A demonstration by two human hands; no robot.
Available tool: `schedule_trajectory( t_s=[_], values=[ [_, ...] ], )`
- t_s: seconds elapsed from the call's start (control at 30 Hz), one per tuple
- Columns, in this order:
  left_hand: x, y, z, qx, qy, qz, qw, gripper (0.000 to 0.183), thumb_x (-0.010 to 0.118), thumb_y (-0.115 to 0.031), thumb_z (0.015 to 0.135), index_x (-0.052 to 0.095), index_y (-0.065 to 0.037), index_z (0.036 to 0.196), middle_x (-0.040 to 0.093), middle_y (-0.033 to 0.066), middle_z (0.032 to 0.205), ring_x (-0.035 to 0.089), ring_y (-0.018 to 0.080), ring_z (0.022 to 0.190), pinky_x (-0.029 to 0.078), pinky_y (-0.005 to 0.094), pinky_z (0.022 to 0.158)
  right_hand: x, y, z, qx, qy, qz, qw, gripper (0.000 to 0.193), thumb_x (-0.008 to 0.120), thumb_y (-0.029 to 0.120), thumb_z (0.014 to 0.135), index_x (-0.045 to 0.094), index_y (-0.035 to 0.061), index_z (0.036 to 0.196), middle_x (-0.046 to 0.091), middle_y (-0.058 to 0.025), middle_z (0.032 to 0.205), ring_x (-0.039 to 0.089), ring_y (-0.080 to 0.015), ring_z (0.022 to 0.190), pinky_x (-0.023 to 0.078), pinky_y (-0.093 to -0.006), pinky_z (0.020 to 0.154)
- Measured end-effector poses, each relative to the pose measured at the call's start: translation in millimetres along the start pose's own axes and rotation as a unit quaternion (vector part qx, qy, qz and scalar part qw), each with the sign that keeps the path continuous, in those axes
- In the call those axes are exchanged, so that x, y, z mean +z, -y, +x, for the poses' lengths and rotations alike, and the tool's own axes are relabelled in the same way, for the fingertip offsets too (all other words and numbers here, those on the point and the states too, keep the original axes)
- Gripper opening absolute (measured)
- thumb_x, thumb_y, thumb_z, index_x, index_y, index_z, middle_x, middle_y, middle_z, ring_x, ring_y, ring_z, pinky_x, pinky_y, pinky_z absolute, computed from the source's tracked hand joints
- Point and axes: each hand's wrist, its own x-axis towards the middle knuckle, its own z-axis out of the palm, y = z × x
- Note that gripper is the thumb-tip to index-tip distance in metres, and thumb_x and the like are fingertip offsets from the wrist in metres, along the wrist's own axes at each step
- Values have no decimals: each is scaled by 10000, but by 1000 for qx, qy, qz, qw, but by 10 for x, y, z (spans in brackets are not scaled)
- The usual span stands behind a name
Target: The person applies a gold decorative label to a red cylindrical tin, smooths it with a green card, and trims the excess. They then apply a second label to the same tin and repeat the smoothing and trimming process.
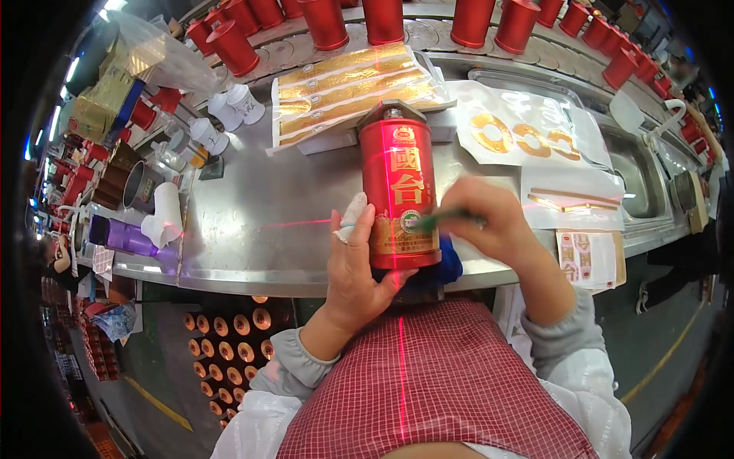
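Note:
A red cylindrical bottle (394, 164) with gold lettering and a gold band low on its front stands upright before me at the metal bench's near edge. My left hand (355, 256) grips its lower left side, thumb near the base; one finger is wrapped in white. In my right hand (489, 218) is a dark green tool (443, 222), smeared by motion, its exact kind unclear. The tool's end lies over the lower right of the bottle's front, by a small round emblem (410, 221). Behind the bottle's neck is a dark angular support. A blue cloth-like thing (451, 264) shows beside the base.
Gold label sheets (352, 84) lie behind the bottle, with ring-shaped gold stickers (493, 134) and gold strips (573, 200) to the right. White bottles (245, 103), a purple bottle (122, 235) and a paper roll (162, 214) stand left. Red bottles (382, 19) line a conveyor; a sink (638, 172) is far right.

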Motion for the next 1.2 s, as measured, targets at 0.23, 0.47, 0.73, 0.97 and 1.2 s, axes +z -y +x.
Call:
schedule_trajectory(
  t_s=[0.23,0.47,0.73,0.97,1.2],
  values=[
    [54,24,-122,-92,-5,-137,986,872,742,-387,797,321,63,1413,440,269,1380,432,436,1296,236,578,1115,66,-64,41,-43,-73,-26,996,223,756,26,708,659,53,907,610,-110,859,598,-288,831,482,-378,724],
    [30,-68,73,-2,-25,35,999,881,729,-437,812,327,70,1410,436,270,1396,438,402,1298,348,444,1076,-4,18,-55,-30,33,19,999,218,767,52,730,673,61,926,626,-94,887,603,-280,836,480,-361,737],
    [75,41,-86,-64,-7,-98,993,901,733,-421,816,290,62,1434,386,312,1417,415,453,1303,319,471,1102,-3,-177,-49,26,-35,5,999,259,772,30,699,669,47,936,618,-74,862,604,-273,850,485,-350,765],
    [38,-61,6,-36,-2,8,999,902,710,-445,835,281,76,1432,423,270,1402,454,390,1285,365,433,1066,62,-159,-153,-55,-26,37,997,225,770,43,727,659,41,924,625,-82,848,592,-219,775,458,-314,670],
    [65,2,-56,-92,-11,-110,990,921,715,-458,826,269,75,1431,462,272,1356,507,394,1228,404,425,1030,66,-102,-200,-78,-23,48,995,203,759,47,721,665,51,901,610,-81,838,586,-248,802,470,-345,711]
  ],
)
